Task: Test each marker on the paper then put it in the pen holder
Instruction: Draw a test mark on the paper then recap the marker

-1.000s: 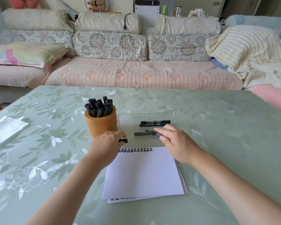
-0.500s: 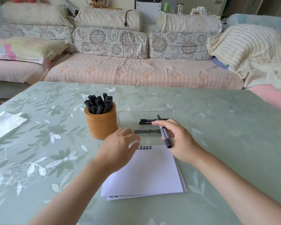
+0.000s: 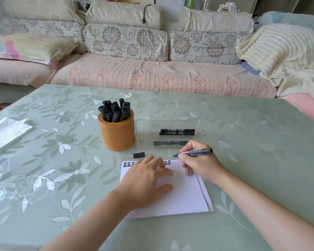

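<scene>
On the near middle of the table (image 3: 243, 142), as the head view shows it, the left hand (image 3: 147, 180) lies flat on the paper (image 3: 185, 194). Its fingers are straight and spread, holding nothing and only pinning the sheet. At three o'clock from it, the right hand (image 3: 202, 165) pinches the marker (image 3: 198, 152) between thumb and fingers. The bare tip points toward nine o'clock and hangs just past the paper's far edge, apparently not touching it. A row of written marks (image 3: 168, 163) runs along that edge, partly under the left fingers.

The step in hand looks like the test stroke. It would go best with the tip brought down into the blank space beside the last mark, clear of the left fingertips. The flat hand should keep pressing, because the sheets are a loose stack and could slide.

The cap (image 3: 139, 155) lies on the table at twelve o'clock from the left hand, near the pen holder (image 3: 118, 133). It probably needs refitting first. That holder, at eleven o'clock from the paper, is crowded with standing markers (image 3: 114, 111), so finding a gap may take care. A clear tray (image 3: 170, 122) at twelve o'clock holds two markers (image 3: 177, 132), and a loose marker (image 3: 170, 143) lies along its near side. A sofa (image 3: 152, 77) stands beyond the table.
</scene>
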